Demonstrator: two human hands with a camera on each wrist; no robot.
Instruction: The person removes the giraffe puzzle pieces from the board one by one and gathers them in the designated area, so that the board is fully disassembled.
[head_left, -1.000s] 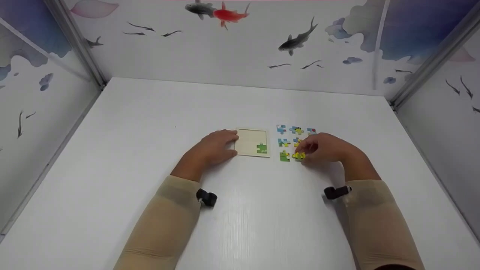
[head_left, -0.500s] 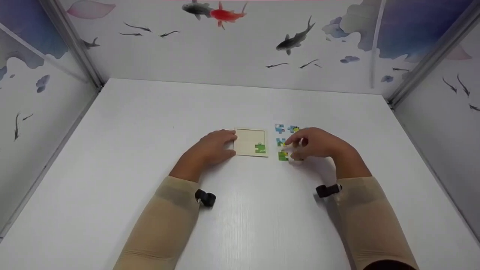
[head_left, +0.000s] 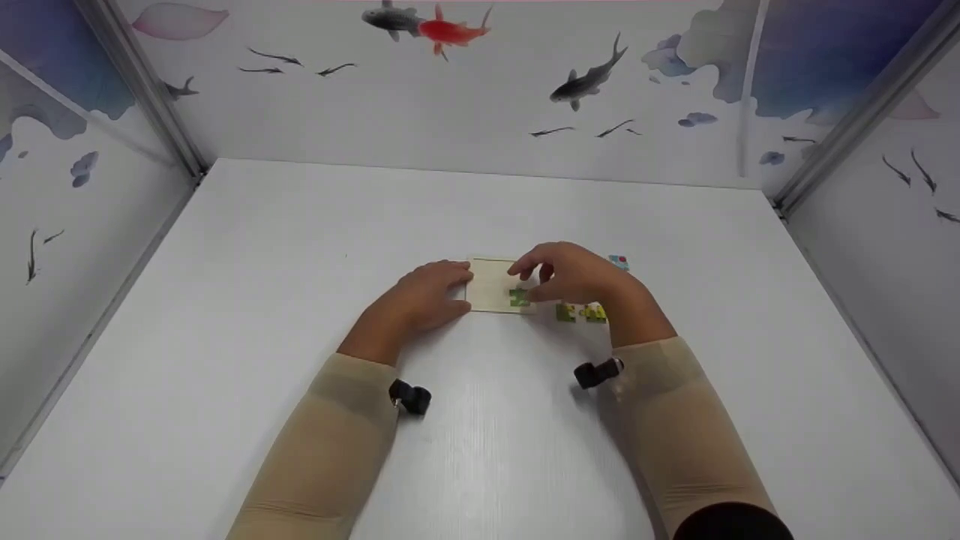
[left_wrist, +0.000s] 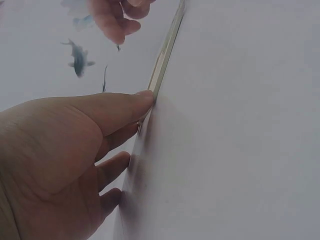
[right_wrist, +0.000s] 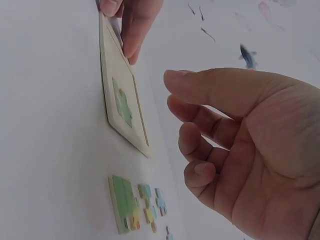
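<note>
A shallow wooden puzzle tray [head_left: 489, 279] lies flat on the white table, with one green jigsaw piece [right_wrist: 121, 104] in its near right corner. My left hand [head_left: 429, 296] touches the tray's left edge with its thumb and fingertips. Over the tray's right side is my right hand [head_left: 574, 274], raised in the right wrist view with thumb and forefinger slightly apart and nothing seen between them; the other fingers curl loosely. Right of the tray lie several loose jigsaw pieces, among them a green one [head_left: 565, 313], a yellow one [head_left: 595, 313] and a blue one [head_left: 618, 262]. My right hand hides others.
The white tabletop [head_left: 480, 420] runs back to a wall [head_left: 450, 112] painted with fish. Side panels with metal corner posts stand left and right. Each sleeve carries a small black wrist camera [head_left: 410, 396].
My right hand has moved left from the loose pieces to above the tray. The yellow piece it was touching still lies on the table. My left hand has stayed at the tray's edge.
</note>
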